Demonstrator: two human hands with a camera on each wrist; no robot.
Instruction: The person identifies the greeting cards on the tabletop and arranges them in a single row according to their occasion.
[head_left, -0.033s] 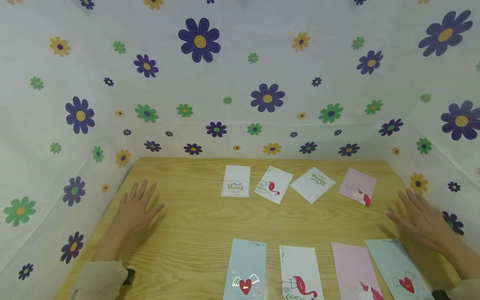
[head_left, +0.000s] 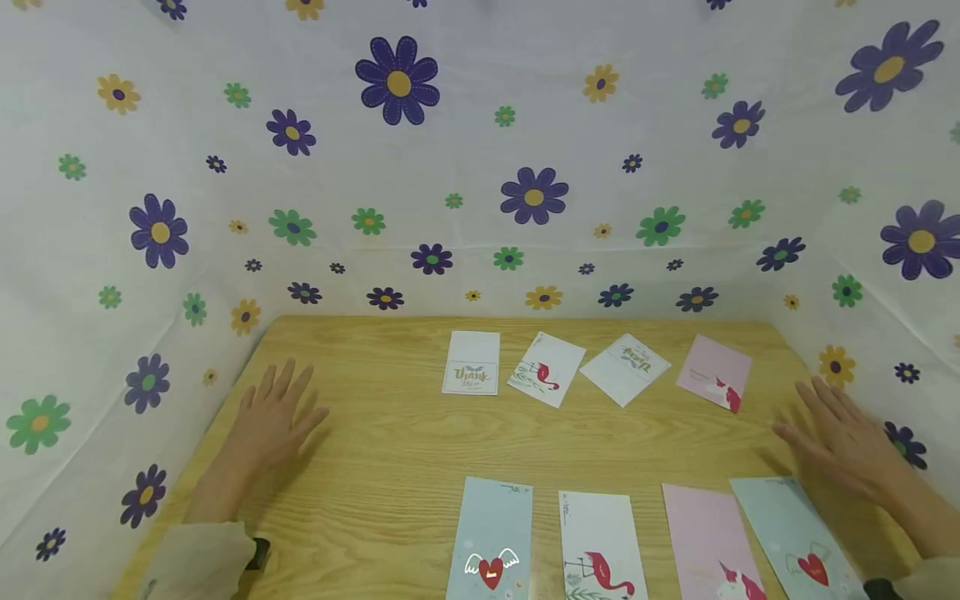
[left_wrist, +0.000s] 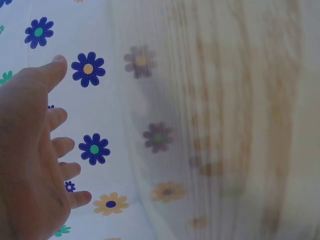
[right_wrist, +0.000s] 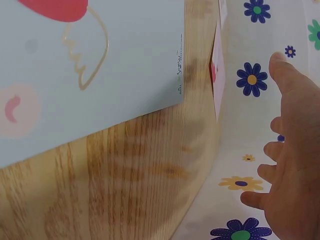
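My left hand [head_left: 268, 427] is at the left side of the wooden table, palm down with fingers spread, holding nothing. At the right side, my right hand [head_left: 843, 440] is likewise spread and holds nothing. Nearest to it are a light blue card with a winged heart [head_left: 799, 533] and a small pink unicorn card [head_left: 715, 372]. Along the front lie another blue winged-heart card [head_left: 491, 529], a white flamingo card [head_left: 600, 533] and a pink unicorn card [head_left: 708, 533]. The right wrist view shows a blue card [right_wrist: 135, 60] close up.
Farther back on the wooden table [head_left: 375, 450] lie a white thank-you card [head_left: 471, 362], a small flamingo card [head_left: 547, 369] and a turned thank-you card [head_left: 626, 370]. White cloth [head_left: 450, 142] with printed flowers hangs behind the table and along both sides.
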